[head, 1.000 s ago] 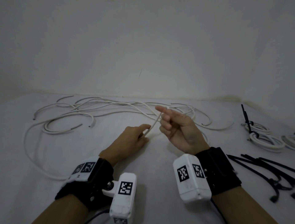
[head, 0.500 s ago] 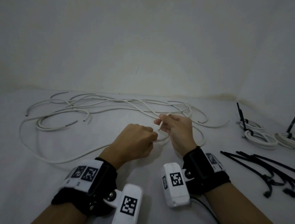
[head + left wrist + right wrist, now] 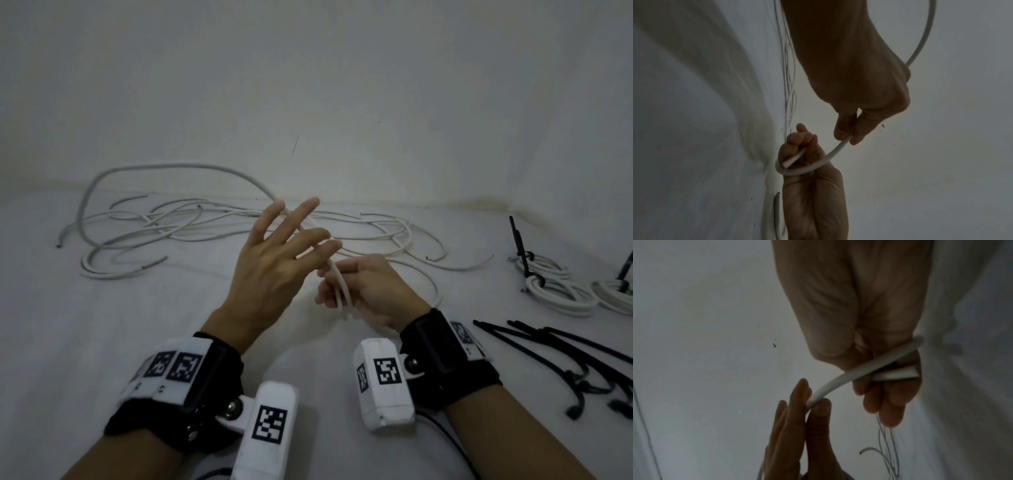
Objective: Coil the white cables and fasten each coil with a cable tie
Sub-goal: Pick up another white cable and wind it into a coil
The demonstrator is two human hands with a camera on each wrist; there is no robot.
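My left hand (image 3: 281, 263) is raised over the white surface with its outer fingers spread. In the left wrist view its thumb and forefinger (image 3: 844, 129) pinch a white cable (image 3: 171, 167). From there the cable arches high through the air and drops to the far left. My right hand (image 3: 373, 291) sits just right of the left, curled round a small loop of the same cable (image 3: 797, 172), whose cut end (image 3: 914, 374) lies in the palm. A short stretch of cable (image 3: 838, 382) bridges the two hands.
Several loose white cables (image 3: 212, 229) sprawl across the back of the surface. Two coiled cables (image 3: 555, 294) (image 3: 616, 301) fastened with black ties lie at the far right. A bunch of loose black cable ties (image 3: 565, 356) lies at the near right. A wall stands close behind.
My left hand has gone from a fist to spread fingers and has risen, lifting the cable into a tall arch. My right hand has kept hold of the cable end and now holds a loop.
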